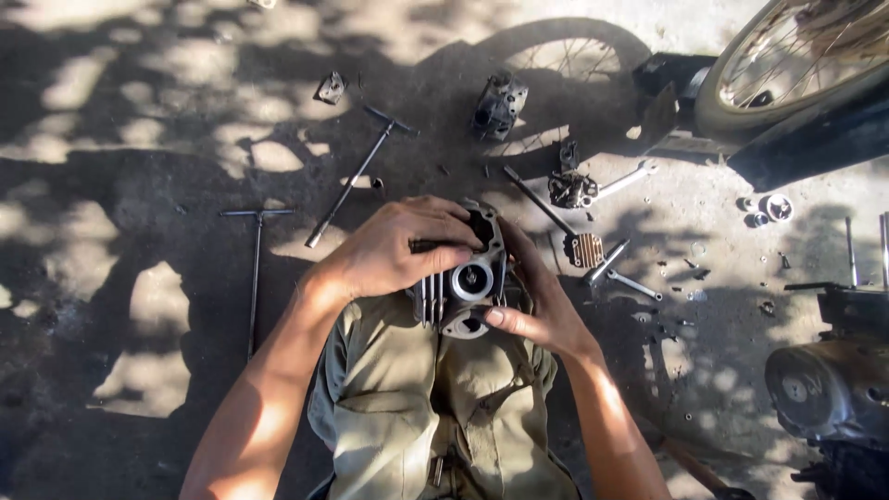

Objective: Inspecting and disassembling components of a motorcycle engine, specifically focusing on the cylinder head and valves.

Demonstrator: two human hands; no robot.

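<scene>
Head view: both hands grip a finned engine cylinder head (466,282) over the lap, left hand (394,248) clamped on top, right hand (537,310) cupping its side (T-handle wrenches (356,178) lie nearby). A loosened grip could drop it onto the dirt ground (139,120).

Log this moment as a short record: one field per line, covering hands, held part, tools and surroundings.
left hand: grips the finned cylinder head from above
right hand: supports it from the side, thumb by the round port
held over: person's lap, khaki trousers
tools on ground: two T-handle wrenches, spanner
nearby: wheel, engine casing
</scene>
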